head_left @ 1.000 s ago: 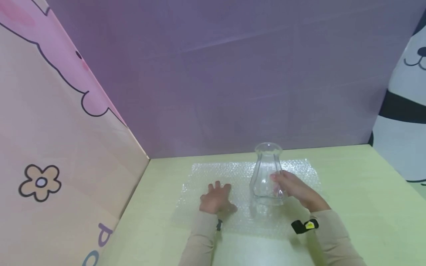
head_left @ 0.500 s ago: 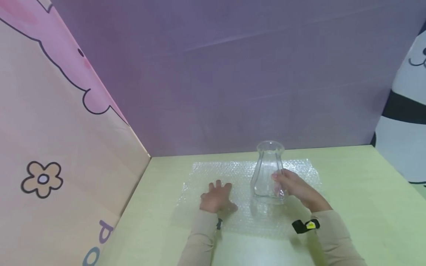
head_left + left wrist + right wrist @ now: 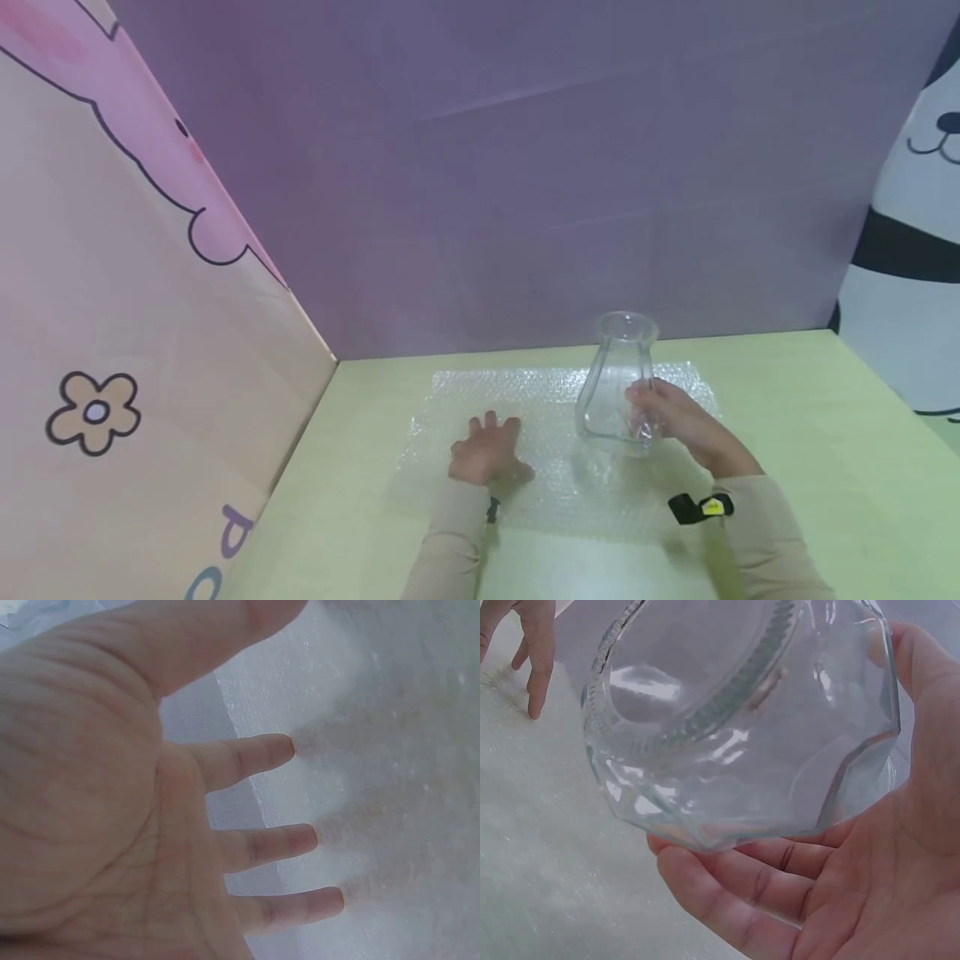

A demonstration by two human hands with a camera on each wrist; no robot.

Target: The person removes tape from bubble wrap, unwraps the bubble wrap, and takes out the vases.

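Observation:
A clear glass vase with a flared rim and faceted sides is held near its base by my right hand. In the right wrist view the thumb and fingers curl round the glass vase, its ribbed bottom facing the camera. The vase is slightly tilted and appears lifted above a sheet of bubble wrap. My left hand rests with spread, straight fingers on the left part of that sheet. In the left wrist view its fingertips touch the bubble wrap.
The bubble wrap lies flat on a pale yellow-green table. A purple wall panel stands along the back edge. At the left is a panel with a printed flower; a panda print is at the right.
My right hand has moved the vase a little to the right and up. The left hand stays in the same place on the bubble wrap.

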